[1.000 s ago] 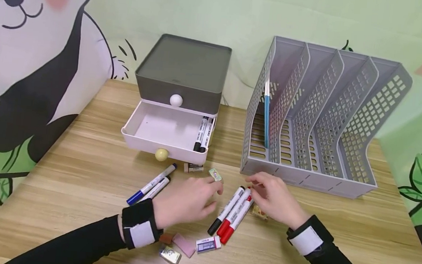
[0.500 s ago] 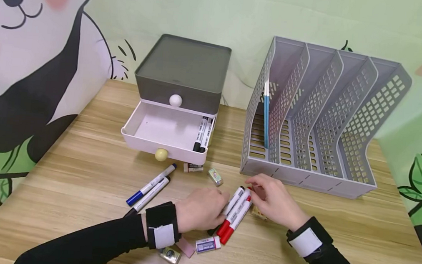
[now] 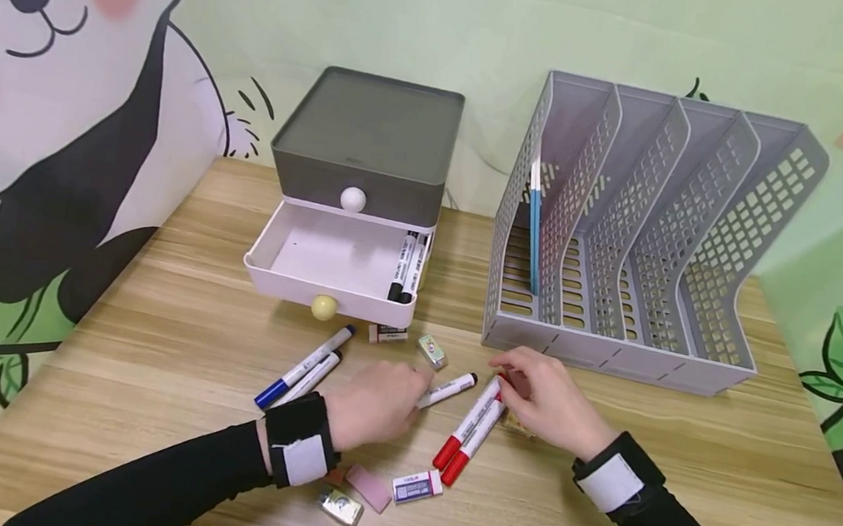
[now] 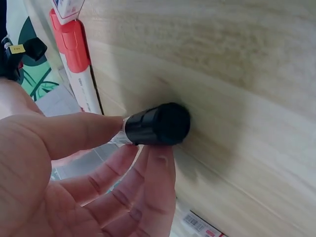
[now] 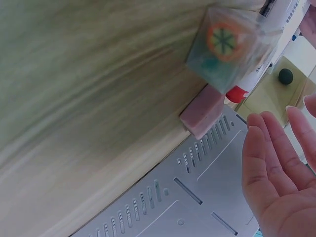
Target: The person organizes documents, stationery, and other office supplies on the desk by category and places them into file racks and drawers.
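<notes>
One black-capped marker (image 3: pixel 448 389) pinched in left hand (image 3: pixel 373 402), right hand (image 3: pixel 547 399) beside

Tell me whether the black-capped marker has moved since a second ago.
Yes. The black-capped marker, held by the left hand, has swung away from the two red markers and now lies leftward, nearer the open drawer.

Between the open drawer (image 3: pixel 331 265) and the file rack (image 3: pixel 642 232) a bare strip of table (image 3: pixel 461 241) stays passable; small erasers (image 3: pixel 432 351) lie before it.

left hand (image 3: pixel 373 401) curled in a grip, right hand (image 3: pixel 548 401) relaxed.
</notes>
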A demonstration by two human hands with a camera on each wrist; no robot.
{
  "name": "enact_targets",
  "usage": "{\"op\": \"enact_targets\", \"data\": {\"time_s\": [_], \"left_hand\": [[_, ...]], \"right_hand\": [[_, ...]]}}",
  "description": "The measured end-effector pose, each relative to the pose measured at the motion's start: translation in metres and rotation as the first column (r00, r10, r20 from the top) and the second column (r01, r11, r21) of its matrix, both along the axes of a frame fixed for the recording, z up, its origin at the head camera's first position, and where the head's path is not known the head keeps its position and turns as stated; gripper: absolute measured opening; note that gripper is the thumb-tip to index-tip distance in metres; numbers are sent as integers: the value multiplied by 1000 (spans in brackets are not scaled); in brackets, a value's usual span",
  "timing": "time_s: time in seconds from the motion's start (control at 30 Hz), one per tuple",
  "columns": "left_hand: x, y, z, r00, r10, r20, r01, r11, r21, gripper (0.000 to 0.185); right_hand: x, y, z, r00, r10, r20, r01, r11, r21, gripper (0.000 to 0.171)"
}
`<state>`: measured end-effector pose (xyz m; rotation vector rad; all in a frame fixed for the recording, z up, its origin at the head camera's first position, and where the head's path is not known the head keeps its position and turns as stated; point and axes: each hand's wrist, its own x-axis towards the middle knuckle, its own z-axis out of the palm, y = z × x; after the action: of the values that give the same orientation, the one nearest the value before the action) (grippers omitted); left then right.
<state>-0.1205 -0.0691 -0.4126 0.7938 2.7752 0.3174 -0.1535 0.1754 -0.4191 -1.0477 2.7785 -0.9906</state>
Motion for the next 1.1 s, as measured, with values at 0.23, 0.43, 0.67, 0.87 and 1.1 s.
{"op": "enact_targets", "data": {"time_s": [0.23,0.43,0.67,0.87,1.1], "left_hand": [[-4,2,5,1000,11,1,-11,1000,-21,19],[-7,10,5,999,36,18,-34,996,-82,20],[-7,10,4,997,71,42,-67,994,-89,13],[-5,-2,17,996,94,-10,-93,993,68,13],[-2,-11,30,979,91,-180,-30,948,318,12]], "right_hand": [[0,-2,1,1000,1,-7,-1,1000,9,23],[-1,-5,3,1000,3,-4,-3,1000,1,23],[0,-7,3,1000,1,5,-1,998,-56,27],[-1,-11,8,998,-63,31,68,967,-245,36],[-2,-21,21,967,-48,249,169,854,-492,30]]}}
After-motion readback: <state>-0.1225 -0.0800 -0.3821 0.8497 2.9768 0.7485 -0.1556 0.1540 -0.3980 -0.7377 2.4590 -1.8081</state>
